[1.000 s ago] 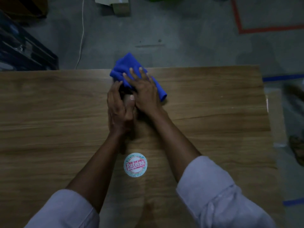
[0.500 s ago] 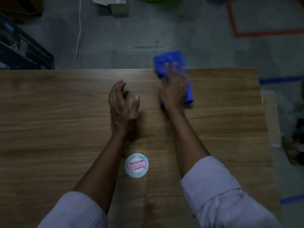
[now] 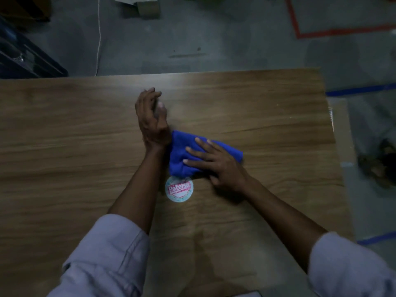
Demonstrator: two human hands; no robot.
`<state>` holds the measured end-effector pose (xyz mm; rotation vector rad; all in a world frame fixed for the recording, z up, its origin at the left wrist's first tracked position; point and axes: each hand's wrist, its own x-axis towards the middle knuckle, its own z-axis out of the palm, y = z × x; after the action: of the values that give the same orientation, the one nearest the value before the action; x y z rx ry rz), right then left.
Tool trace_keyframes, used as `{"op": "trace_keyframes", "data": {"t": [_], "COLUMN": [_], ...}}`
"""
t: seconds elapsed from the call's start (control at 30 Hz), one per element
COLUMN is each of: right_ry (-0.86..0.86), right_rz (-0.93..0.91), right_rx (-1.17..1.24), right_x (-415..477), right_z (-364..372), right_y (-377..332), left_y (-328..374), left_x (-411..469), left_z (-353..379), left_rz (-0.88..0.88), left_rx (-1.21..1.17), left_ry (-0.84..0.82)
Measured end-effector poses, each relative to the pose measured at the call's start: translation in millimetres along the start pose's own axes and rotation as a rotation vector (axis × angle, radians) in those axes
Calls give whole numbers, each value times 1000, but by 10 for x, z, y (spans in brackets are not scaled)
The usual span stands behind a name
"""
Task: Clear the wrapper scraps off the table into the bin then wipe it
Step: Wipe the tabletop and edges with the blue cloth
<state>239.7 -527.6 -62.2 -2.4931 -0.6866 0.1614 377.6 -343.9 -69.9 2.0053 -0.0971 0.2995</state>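
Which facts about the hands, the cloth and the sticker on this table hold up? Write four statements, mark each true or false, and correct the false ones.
1. The right hand lies with straight fingers on the blue cloth. True.
2. The left hand grips the cloth. False: it holds nothing, and its fingers point away from the cloth.
3. The round sticker lies on the table, nearer the person than the cloth. True.
4. The cloth hangs over the table's far edge. False: it lies wholly on the table, well inside that edge.

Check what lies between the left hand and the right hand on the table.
The blue cloth lies there, in the head view: one end meets the left hand near the wrist, and the right hand presses flat on it.
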Motion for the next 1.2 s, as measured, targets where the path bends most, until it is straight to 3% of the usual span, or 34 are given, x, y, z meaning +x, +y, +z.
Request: {"op": "trace_keyframes", "data": {"t": [0.07,0.23,0.33,0.47,0.6,0.67,0.73,0.87,0.97,1.03,1.2], "right_ry": [7,287,260,248,-18,-86,-42,174,193,178,-12], "right_rz": [11,411,534,307,23,-58,11,423,553,487,56], "right_rx": [-9,-24,-59,-45,75,58,-12,-105,-204,-202,-57], "right_x": [33,948,1250,833,20,-145,-97,290,439,278,-654], "right_z": [-84,-392,-528,-186,170,88,-79,-427,-361,-177,334], "right_y": [162,797,881,322,-363,-272,54,688,518,159,-611], "left_y": [-16,-49,-61,-39,15,36,39,23,90,154,233], "left_x": [-32,-174,-399,-718,-986,-1050,-1096,-1112,-1221,-1386,-1905], "left_z": [-2,-44,-151,-327,-417,-418,-405,-382,-401,-437,-621], "left_rz": [14,3,21,34,46,86,113,100,33,-6,-29], "left_rx": [6,23,36,44,67,91,111,119,121,122,139], "left_ry": [2,-67,-123,-108,-98,-133,-167,-152,-140,-151,-180]}}
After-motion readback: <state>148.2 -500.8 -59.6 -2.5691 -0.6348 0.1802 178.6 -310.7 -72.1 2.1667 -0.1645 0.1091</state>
